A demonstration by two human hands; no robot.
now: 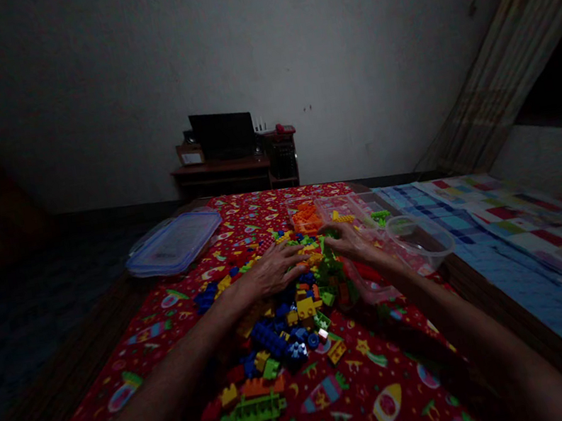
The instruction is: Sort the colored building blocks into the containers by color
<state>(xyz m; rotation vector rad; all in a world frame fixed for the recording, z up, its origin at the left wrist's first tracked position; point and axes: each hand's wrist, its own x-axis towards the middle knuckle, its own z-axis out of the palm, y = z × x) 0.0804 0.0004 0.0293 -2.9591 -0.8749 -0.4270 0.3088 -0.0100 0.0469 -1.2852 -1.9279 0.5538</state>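
Note:
A heap of toy building bricks [270, 338] in blue, yellow, green, orange and red spreads over a red patterned cloth. Over the heap's far part reaches my left hand [278, 268], palm down, its fingers stretched out on or just above the bricks. Across from it, my right hand [348, 241] is at the heap's right side, thumb and forefinger apart, near some green bricks [329, 267]. I make out nothing held in either hand. Closest to me lies a long green piece [255, 411] with an orange brick [261, 386] behind it.
Behind my right hand, clear containers hold orange bricks [306, 217], a few yellow bricks [341, 217] and green bricks [380, 217]. A round clear tub [420, 237] stands at the table's right edge. Blue-rimmed lids [176, 244] lie at the far left.

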